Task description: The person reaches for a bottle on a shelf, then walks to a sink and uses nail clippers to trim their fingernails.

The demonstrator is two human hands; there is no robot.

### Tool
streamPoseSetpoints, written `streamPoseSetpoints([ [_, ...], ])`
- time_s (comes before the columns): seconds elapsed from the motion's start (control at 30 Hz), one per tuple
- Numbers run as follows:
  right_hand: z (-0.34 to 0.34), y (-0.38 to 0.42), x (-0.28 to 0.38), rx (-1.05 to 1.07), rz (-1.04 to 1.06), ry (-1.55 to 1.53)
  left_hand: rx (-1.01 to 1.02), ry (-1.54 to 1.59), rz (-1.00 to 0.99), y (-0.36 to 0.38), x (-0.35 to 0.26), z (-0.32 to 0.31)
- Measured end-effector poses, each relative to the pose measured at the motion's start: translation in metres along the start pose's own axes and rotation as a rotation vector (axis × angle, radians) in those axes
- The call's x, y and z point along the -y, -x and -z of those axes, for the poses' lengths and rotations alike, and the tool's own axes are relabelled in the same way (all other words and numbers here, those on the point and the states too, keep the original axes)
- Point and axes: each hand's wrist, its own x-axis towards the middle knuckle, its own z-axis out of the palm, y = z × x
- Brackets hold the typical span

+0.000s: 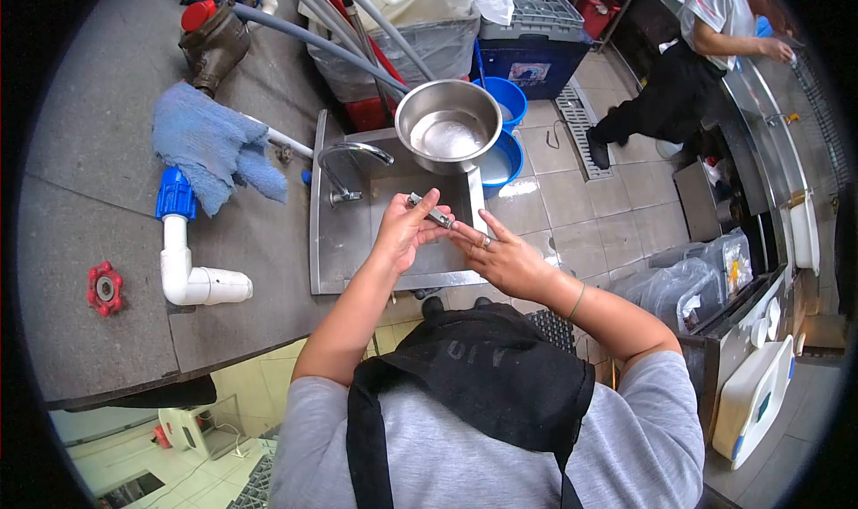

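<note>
My left hand [401,234] is closed round a small, slim, silver metal tool [431,210]; its exact kind is too small to make out. My right hand [502,260], with a ring on one finger, has its fingers stretched out and their tips at the tool's lower right end. Both hands are above the steel sink [375,263]. A round steel pot [449,126] rests at the sink's far right corner, just beyond my hands. The curved tap [356,156] stands to the left of them.
Blue buckets [503,160] stand on the tiled floor beyond the sink. A blue cloth [201,138] hangs over pipework at the left, near a red valve wheel [105,288]. Another person [715,40] works at the counter at upper right. Bagged containers [684,281] are at the right.
</note>
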Motion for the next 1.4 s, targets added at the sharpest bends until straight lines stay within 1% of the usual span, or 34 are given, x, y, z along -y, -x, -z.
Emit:
streamPoseSetpoints([
  [0.07, 0.002, -0.001, -0.002, 0.036, 0.005, 0.005, 0.001, 0.02, -0.005, -0.004, 0.003, 0.002],
  [0.37, -0.005, 0.0, -0.002, 0.008, 0.011, -0.05, 0.018, 0.031, 0.03, -0.006, 0.005, 0.004],
  [0.67, -0.008, 0.001, -0.004, -0.001, 0.03, 0.002, 0.014, -0.064, 0.027, -0.004, 0.0, 0.0],
  [0.77, -0.008, 0.0, -0.004, 0.028, 0.044, 0.023, 0.037, -0.132, -0.002, -0.004, -0.002, -0.001],
  [0.87, -0.01, 0.0, -0.004, 0.014, 0.037, -0.001, 0.017, -0.18, -0.004, -0.003, -0.004, -0.003],
  [1.17, -0.011, -0.002, -0.004, -0.007, 0.03, -0.029, 0.038, -0.142, 0.017, -0.01, 0.001, 0.005],
  [1.4, -0.013, -0.002, -0.003, -0.012, 0.023, -0.018, 0.015, -0.11, 0.007, -0.014, 0.006, 0.007],
])
